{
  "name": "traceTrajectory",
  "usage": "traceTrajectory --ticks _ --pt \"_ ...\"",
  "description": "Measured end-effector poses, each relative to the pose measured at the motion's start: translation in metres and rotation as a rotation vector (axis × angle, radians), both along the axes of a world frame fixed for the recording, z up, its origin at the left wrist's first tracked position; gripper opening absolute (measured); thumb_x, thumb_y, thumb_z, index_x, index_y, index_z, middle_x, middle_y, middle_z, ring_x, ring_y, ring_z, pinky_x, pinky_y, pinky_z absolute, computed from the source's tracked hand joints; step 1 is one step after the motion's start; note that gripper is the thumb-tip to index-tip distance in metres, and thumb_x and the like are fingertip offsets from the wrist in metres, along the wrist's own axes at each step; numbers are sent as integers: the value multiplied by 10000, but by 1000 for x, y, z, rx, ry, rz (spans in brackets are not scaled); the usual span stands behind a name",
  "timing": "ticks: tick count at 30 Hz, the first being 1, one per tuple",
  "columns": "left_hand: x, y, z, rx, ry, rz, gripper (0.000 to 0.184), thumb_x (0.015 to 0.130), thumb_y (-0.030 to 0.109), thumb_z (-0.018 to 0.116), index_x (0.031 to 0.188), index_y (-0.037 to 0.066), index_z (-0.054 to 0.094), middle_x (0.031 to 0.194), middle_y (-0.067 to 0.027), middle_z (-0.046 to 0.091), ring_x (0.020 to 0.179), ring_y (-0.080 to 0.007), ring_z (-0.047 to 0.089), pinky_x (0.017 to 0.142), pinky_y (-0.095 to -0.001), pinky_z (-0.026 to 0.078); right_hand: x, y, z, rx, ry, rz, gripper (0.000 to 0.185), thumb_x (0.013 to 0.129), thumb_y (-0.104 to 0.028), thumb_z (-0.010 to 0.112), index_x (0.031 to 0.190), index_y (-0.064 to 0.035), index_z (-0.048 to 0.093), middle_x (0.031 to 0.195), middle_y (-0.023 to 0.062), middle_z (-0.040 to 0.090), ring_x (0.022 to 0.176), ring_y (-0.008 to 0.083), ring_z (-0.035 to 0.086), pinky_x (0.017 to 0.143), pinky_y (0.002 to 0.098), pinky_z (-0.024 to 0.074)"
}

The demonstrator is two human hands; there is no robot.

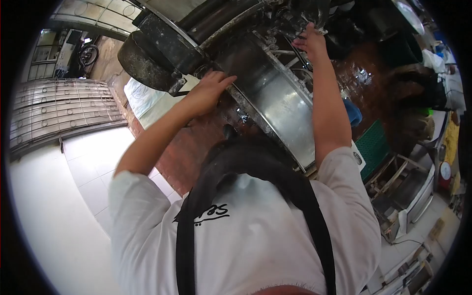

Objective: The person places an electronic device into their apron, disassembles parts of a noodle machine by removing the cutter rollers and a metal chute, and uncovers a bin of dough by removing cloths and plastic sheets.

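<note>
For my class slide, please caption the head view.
Left hand at the edge of a metal-panelled machine, right hand near its far end.

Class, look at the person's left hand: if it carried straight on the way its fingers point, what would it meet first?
Probably the shiny metal panel, just beyond the left hand. Depth is unclear in this single view, so the hand might pass over it instead.

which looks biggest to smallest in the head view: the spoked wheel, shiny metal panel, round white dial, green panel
1. shiny metal panel
2. green panel
3. spoked wheel
4. round white dial

Apparent size only; the wheel is much farther off.
</note>
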State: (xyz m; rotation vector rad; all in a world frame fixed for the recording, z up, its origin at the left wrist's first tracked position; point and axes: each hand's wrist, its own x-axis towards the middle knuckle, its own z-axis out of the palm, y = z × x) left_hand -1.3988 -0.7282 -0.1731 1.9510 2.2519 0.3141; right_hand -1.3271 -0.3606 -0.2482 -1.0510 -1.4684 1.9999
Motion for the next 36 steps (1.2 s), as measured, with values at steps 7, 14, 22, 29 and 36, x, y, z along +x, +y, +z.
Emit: traceTrajectory --ticks 7,14,22,29,36 --pt "30 -26 -31 683 -1404 1224 253 929 200 622 1111 39 553 930 -84 600 825 -205 606 813 -373 521 -5 -16 -12 -950 471 98 941 948 -722 258 1229 152 463 1069 241 606 725 260 556 666 386 535" --pt "6 17 -59 477 -1686 1320 191 905 265 621 924 80 581 794 -72 621 465 -157 454 402 -308 342 -52 12 -40 -1167 682 -99 578 953 -477 514 1057 92 499 835 143 568 631 230 495 557 313 477" --pt "24 18 -35 459 -1675 1389 236 876 275 633 1006 84 587 816 -81 628 529 -163 474 474 -322 388 -14 16 -19 407 -336 200 331 771 -97 714 1016 82 582 884 256 655 827 340 678 657 439 539" --pt "9 -6 -91 660 -1983 874 363 905 419 653 1054 95 586 862 -100 635 691 -214 601 636 -343 496 3 0 -24 999 -253 -35 388 777 -137 734 1077 77 614 904 251 645 854 403 637 721 482 501" --pt "22 -3 -19 160 -1510 1184 394 911 272 673 1157 -21 579 1015 -158 647 923 -289 654 845 -392 545 8 21 -24 -533 141 291 323 920 -288 673 1041 10 641 781 89 639 637 172 571 526 324 483"
